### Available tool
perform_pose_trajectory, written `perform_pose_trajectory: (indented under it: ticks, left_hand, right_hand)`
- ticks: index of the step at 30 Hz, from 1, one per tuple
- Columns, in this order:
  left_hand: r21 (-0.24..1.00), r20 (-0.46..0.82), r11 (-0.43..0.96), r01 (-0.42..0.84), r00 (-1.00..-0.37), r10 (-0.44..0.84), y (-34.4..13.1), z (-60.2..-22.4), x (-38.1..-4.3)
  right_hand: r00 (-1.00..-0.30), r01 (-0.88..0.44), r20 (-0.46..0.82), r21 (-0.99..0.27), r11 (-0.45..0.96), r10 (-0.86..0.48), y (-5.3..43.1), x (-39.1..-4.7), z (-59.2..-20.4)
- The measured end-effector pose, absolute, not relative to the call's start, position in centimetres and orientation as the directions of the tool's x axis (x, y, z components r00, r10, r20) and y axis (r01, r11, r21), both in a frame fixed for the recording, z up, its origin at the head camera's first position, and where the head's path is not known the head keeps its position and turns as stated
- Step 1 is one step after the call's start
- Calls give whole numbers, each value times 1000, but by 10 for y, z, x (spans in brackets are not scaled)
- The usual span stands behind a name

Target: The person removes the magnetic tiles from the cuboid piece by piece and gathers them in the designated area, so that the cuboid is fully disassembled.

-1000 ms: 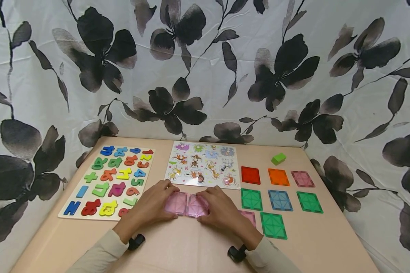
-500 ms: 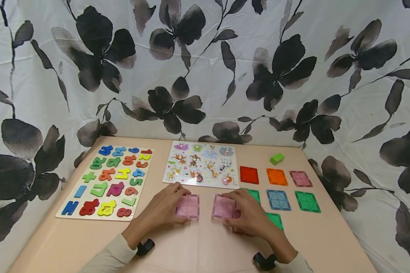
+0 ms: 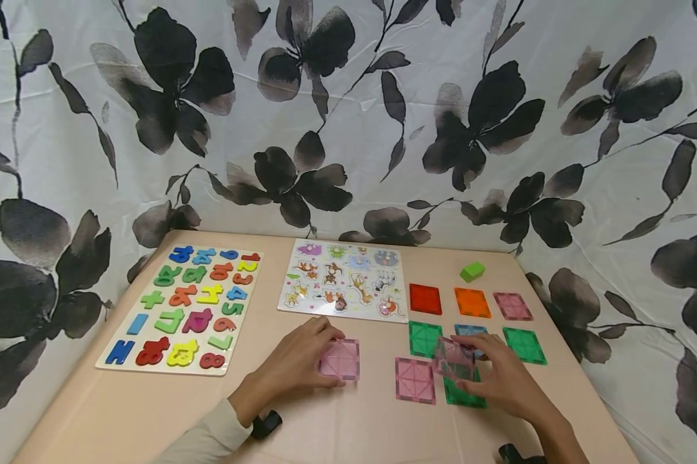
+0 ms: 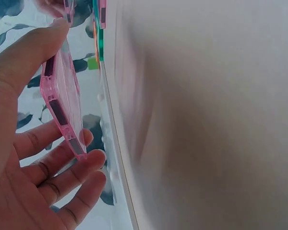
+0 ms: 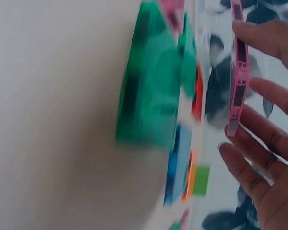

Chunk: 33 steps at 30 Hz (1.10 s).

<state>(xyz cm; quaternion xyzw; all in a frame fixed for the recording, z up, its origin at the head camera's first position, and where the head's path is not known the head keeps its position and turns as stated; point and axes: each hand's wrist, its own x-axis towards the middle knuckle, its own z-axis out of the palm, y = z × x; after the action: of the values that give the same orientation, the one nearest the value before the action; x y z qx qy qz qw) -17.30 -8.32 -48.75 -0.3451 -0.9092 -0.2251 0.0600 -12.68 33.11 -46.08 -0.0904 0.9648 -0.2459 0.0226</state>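
Note:
In the head view my left hand (image 3: pixel 298 356) pinches a translucent pink square tile (image 3: pixel 340 359) by its edges, thumb below and fingers above. The left wrist view shows this pink tile (image 4: pixel 62 100) raised off the table. My right hand (image 3: pixel 505 374) pinches a second pink tile (image 3: pixel 454 359), held over a green tile (image 3: pixel 464 394) and partly covering it. Seen from the right wrist, that second tile (image 5: pixel 239 72) is edge-on between thumb and fingers, above the table. Left of it, a third pink tile (image 3: pixel 415 380) lies flat.
Red (image 3: pixel 425 299), orange (image 3: pixel 472 302), blue (image 3: pixel 470 330) and more green and pink tiles lie in rows at right. A green block (image 3: pixel 472 271) sits behind them. A letter-and-number board (image 3: pixel 174 309) lies at left, an animal puzzle board (image 3: pixel 343 280) at the back centre.
The two pink tiles, side by side a second ago, have been drawn apart. My right hand has carried its tile right, over the green tiles; the left has shifted slightly right.

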Motion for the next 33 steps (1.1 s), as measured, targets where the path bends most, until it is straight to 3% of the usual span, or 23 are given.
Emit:
perform_pose_trajectory:
  ticks: [5,14,21,28,33]
  left_hand:
    - [356,271,662,659,-751,602,-78,-490,-174]
    - [349,257,668,657,-753,606,-68,-494,-174]
    - [348,233,675,651,-757,611,-59,-498,-174]
    - [341,230,676,653,-755,614,-51,-497,-172]
    - [339,220,673,658,-751,623,-46,-498,-170]
  right_hand:
    - [-987,-149,12,-441,885,-161,363,-121,-463]
    - [-958,-283,174,-437,854,-228,406,-109,-477]
    - [-984,-175,58,-415,893,-166,427,-105,-480]
    - [-982,-186,54,-442,878,-181,441,-102,-492]
    - [-987,-126,-32,-436,891,-155,440,-98,-492]
